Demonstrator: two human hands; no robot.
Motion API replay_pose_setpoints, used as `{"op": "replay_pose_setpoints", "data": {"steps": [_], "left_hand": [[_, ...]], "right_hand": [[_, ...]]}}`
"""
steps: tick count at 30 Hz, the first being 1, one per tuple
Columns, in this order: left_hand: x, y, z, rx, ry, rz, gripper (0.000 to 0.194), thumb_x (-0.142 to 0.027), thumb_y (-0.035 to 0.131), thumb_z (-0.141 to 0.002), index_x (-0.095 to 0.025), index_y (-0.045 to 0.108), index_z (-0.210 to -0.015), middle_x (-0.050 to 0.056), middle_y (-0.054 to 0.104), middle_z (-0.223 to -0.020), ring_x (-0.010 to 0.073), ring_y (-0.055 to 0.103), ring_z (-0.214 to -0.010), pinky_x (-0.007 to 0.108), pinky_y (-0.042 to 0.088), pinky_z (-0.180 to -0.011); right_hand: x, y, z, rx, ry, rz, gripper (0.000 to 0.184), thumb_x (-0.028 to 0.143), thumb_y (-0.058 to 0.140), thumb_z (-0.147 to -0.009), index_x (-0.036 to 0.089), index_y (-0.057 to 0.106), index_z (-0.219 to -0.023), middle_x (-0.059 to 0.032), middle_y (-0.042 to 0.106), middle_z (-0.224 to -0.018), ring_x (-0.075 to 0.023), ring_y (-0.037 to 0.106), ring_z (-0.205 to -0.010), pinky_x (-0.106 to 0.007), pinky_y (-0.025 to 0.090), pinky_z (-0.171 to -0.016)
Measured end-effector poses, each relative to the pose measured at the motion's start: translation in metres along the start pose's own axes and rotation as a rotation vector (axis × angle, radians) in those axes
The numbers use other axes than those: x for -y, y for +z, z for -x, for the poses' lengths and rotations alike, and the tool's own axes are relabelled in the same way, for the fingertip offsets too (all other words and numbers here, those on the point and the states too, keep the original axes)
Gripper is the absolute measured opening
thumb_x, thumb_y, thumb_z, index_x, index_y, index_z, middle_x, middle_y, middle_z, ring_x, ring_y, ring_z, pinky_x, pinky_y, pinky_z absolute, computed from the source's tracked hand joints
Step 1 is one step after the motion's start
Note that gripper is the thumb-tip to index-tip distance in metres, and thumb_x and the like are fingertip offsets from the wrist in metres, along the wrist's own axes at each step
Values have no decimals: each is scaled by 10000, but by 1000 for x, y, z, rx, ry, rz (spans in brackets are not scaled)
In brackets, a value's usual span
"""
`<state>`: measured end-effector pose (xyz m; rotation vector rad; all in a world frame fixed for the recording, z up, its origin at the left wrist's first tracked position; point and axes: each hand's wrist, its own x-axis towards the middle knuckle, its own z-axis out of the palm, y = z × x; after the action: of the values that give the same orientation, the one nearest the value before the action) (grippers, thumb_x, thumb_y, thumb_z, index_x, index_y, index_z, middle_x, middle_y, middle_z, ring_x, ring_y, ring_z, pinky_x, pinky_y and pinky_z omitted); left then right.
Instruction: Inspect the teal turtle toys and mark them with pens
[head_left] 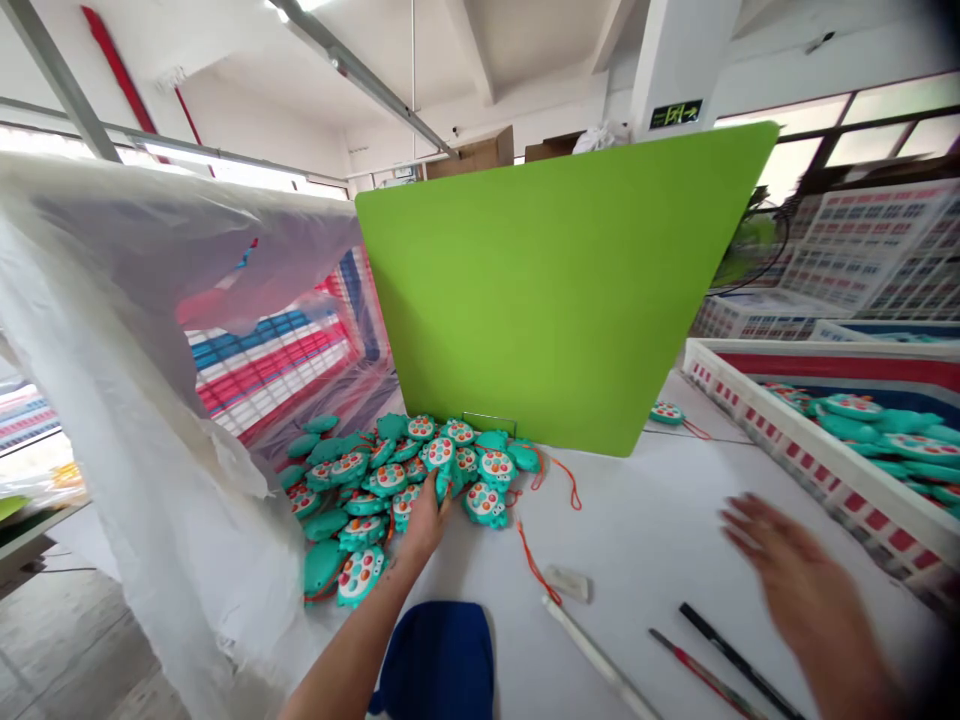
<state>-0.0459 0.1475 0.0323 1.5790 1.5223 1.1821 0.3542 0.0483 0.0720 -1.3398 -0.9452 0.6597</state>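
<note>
From where I stand, the left hand [424,522] is curled shut around one teal plastic toy [447,478], pressed into a heap of round teal plastic toys with coloured buttons and orange cords [375,490]. The heap lies on the white counter [637,540], against a bright green upright board [555,300]. The blurred right hand [787,565] is open, fingers spread, holding nothing, near a white red-patterned crate [847,480].
</note>
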Motion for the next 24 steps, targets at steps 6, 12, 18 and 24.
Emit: {"op": "replay_pose_setpoints", "data": {"steps": [6,12,18,24], "left_hand": [[-22,7,76,232,-240,438,519,-493,472,-870,-237,393,-1315,103,619,-1114,226,656,-874,439,552,-769],[-44,12,129,396,-387,900,544,-452,578,-837,-229,389,-1297,106,615,-1095,184,664,-737,356,550,-669],[-49,15,139,420,-276,794,1102,-200,878,-494,-239,248,-1397,53,646,-987,161,651,-687,306,535,-685],[-44,22,143,457,-316,743,1110,-281,816,-615,-235,87,-1451,31,654,-814,176,638,-559,310,519,-550]], "right_hand": [[-11,121,82,541,292,-124,560,606,590,-760,194,602,-1139,-126,657,-1099,-212,646,-775,-352,533,-644],[-22,167,129,744,426,-166,694,679,498,-790,199,442,-1288,6,615,-661,-140,567,-491,-248,430,-431],[-22,158,133,841,350,-102,600,650,462,-837,200,479,-1234,-5,621,-711,-146,596,-524,-236,455,-419],[-29,156,140,778,519,-236,702,708,332,-851,190,359,-1324,-21,641,-676,-157,609,-482,-217,410,-373]]}}
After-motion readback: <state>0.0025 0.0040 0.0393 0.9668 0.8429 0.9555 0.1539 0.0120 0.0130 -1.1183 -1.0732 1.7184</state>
